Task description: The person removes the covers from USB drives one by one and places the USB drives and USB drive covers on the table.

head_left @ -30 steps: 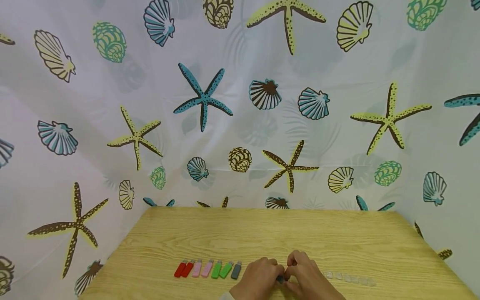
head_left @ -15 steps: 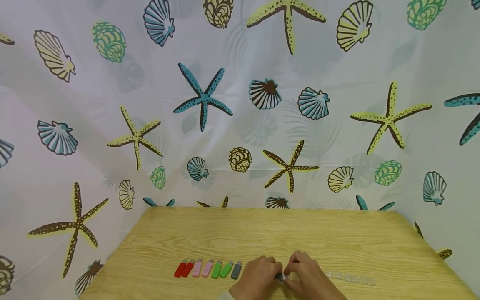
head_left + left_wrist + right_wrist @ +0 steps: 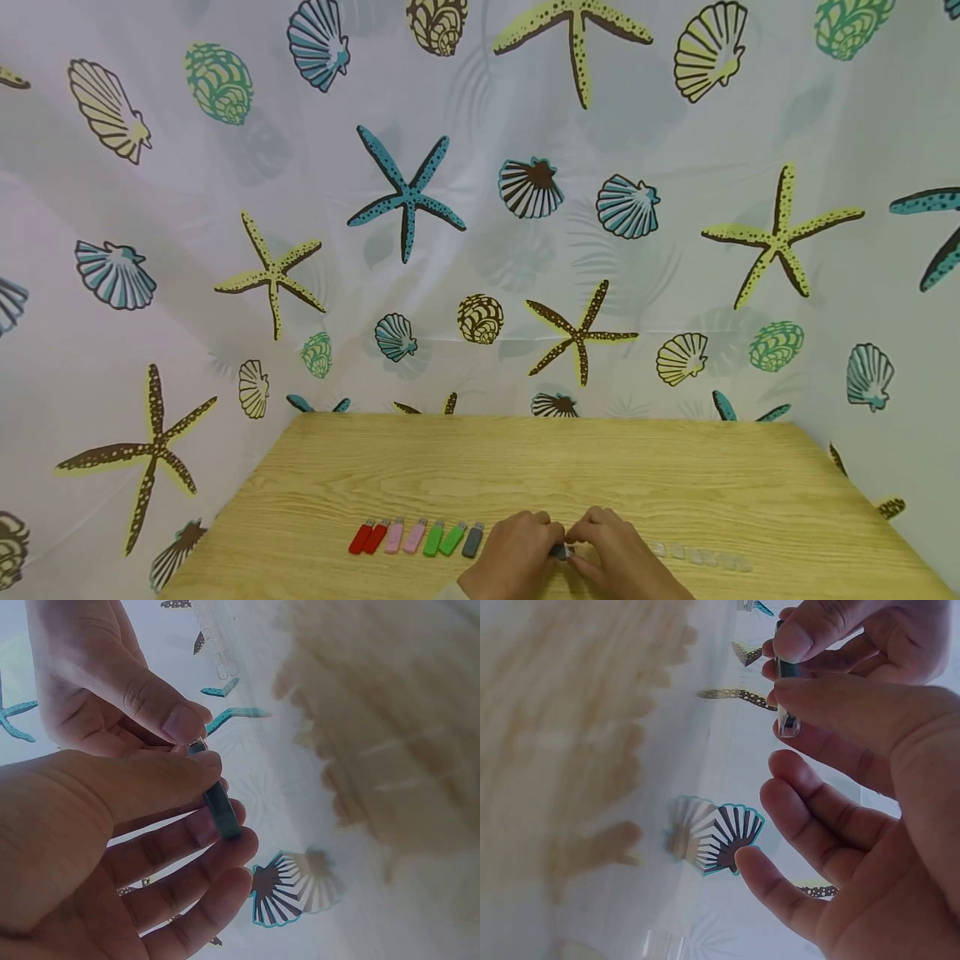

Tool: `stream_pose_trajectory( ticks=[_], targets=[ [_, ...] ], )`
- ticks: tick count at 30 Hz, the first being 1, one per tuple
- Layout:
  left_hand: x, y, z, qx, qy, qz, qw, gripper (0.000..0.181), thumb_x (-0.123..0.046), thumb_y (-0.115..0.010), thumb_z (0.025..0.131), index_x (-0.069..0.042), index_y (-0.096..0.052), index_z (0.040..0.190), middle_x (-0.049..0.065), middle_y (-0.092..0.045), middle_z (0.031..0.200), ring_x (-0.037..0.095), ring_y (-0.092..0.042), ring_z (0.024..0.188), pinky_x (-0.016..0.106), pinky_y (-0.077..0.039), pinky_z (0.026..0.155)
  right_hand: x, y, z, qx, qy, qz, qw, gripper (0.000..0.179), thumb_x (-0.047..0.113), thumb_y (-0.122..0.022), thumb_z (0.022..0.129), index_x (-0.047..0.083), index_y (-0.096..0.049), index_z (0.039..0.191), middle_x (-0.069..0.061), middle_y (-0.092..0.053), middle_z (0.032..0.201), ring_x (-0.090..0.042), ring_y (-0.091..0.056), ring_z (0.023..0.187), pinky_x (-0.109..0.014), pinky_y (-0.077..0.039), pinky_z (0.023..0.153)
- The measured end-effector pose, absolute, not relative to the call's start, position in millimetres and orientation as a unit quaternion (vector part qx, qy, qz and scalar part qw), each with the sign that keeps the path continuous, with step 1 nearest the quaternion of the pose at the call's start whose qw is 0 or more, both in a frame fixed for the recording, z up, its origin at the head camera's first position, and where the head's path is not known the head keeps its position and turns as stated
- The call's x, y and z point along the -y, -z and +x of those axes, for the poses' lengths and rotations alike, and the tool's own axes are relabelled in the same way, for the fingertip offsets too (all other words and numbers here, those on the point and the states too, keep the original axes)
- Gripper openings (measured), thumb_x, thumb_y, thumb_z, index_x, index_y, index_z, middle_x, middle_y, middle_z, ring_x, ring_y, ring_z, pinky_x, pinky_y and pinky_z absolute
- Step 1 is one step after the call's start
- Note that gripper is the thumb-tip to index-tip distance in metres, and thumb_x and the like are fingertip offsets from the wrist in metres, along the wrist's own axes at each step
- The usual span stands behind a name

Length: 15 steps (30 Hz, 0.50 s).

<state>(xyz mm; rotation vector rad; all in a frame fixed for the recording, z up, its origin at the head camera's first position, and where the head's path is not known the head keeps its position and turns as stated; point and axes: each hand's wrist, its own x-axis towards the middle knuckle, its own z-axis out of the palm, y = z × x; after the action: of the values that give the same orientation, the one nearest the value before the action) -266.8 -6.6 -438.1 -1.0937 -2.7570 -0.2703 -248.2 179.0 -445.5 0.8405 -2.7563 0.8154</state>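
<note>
A dark grey USB flash drive (image 3: 220,806) is pinched between thumb and fingers of my left hand (image 3: 517,552). Over its metal plug sits a small clear plastic cap (image 3: 788,724), seen in the right wrist view. My right hand (image 3: 613,552) pinches this end with thumb and index finger, its other fingers loosely spread. Both hands almost meet low over the table, fingertips close together. How fully the cap covers the plug is partly hidden by the right thumb.
Left of the hands on the wooden table (image 3: 525,467) lies a row of red, pink, green and grey flash drives (image 3: 433,540). Several small clear caps (image 3: 708,557) lie in a line to the right. A curtain (image 3: 480,250) with shells and starfish stands behind the table.
The flash drive has turned slightly between the hands, and its pale plug end shows more in the head view. My right hand's fingers have shifted a little; the rows on the table have not moved.
</note>
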Motion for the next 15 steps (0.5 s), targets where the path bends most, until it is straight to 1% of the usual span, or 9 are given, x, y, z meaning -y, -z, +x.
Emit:
stream_pose_trajectory(
  ticks=[8,15],
  targets=[
    [6.4,437.8,-267.4,0.924,0.084,-0.365,0.079,0.007,-0.027,-0.073,0.086,-0.023,-0.072,0.091,-0.013,-0.054,0.073,0.000,-0.049,0.064,0.016,-0.041,0.055,-179.7,446.4,-248.3,0.910,-0.278,0.294,0.087,0.011,0.017,-0.075,0.084,0.018,-0.069,0.093,0.010,-0.054,0.088,-0.008,-0.052,0.080,-0.029,-0.043,0.063],
    [7.2,438.0,-266.8,0.921,0.079,-0.370,0.091,0.006,-0.025,-0.073,0.086,-0.022,-0.070,0.083,-0.012,-0.052,0.070,0.000,-0.046,0.061,0.015,-0.037,0.053,-180.5,447.2,-248.3,0.907,-0.274,0.304,0.101,0.011,0.017,-0.076,0.083,0.018,-0.067,0.089,0.010,-0.053,0.087,-0.009,-0.052,0.079,-0.028,-0.043,0.063]
  ],
)
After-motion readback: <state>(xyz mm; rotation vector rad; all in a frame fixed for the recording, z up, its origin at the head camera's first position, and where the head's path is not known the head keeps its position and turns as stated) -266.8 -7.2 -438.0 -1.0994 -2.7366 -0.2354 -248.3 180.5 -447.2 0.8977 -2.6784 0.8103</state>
